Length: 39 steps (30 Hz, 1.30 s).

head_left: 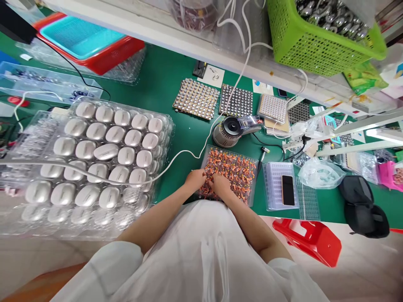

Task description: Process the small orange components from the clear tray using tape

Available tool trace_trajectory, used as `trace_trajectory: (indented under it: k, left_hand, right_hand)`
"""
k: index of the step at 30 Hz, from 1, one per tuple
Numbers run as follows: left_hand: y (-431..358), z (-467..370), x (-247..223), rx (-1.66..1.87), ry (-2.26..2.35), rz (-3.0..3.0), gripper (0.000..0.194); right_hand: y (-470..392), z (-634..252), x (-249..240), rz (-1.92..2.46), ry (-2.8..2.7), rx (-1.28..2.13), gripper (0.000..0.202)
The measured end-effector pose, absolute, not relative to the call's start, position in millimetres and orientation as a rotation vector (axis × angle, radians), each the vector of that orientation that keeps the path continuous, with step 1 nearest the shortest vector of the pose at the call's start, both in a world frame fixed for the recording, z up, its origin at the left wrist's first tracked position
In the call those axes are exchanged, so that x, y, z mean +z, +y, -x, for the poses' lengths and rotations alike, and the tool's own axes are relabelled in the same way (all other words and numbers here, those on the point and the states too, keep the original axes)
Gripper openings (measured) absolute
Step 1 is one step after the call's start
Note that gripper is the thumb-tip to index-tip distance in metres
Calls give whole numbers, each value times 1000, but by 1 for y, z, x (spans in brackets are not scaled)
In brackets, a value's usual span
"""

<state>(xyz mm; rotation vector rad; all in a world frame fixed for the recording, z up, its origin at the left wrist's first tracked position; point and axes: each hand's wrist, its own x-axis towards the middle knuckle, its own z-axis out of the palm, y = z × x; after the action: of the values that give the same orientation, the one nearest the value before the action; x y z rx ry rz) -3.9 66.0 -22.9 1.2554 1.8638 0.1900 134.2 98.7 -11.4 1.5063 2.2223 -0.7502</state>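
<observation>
A clear plastic tray [252, 191] full of small orange parts [237, 167] lies on the green bench right in front of me. My left hand [195, 179] is at the tray's left side, its fingers curled together over the orange parts. Close beside it, my right hand [220, 184] reaches over the same parts with fingers pinched. Whatever the fingertips hold is too small and too hidden to name. Just beyond the tray stands a round grey device with a black top [231, 128].
Stacked trays of pearly oval cases [107, 151] fill the left side. A white cable [185, 152] crosses the bench. Plates of small round parts [197, 98] lie behind. A phone [287, 190] rests on clear trays at right. Overhead, a shelf holds a green basket [317, 50].
</observation>
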Motion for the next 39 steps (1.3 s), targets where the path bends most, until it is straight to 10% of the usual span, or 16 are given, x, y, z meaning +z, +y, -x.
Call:
trace_trajectory:
  k: [22,39]
  left_hand:
    - [47,10,-31,487,1857,-1394,19]
    - [40,10,68,1002,1247,-764,34]
  right_hand:
    - [95,-127,-14,-1672,2231,-912,22]
    - [96,-166,74,-1580,1604,-2626,26]
